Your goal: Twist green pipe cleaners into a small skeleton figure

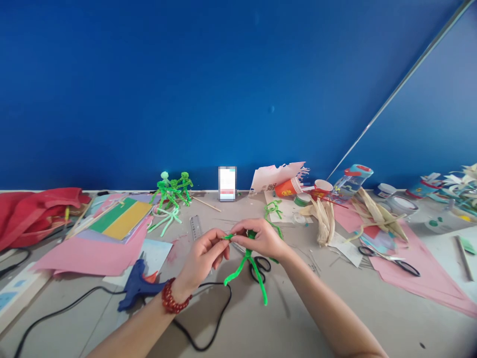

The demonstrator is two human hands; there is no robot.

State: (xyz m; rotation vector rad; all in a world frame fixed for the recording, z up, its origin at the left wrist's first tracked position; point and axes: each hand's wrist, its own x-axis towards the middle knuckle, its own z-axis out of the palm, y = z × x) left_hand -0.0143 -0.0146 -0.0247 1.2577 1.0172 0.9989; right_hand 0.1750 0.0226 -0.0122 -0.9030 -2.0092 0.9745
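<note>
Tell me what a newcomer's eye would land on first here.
The green pipe-cleaner figure pinched between the left hand and right hand at centre stands out first, with a red bead bracelet on the left wrist. Beyond them, three more green figures stand before the deep blue wall. A red cloth bulges at far left.

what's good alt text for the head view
A person's left hand, wearing a red beaded bracelet, and right hand pinch a green pipe-cleaner figure above a craft table. Nearby lie a blue glue gun, black-handled scissors and more green pipe-cleaner figures.
</note>
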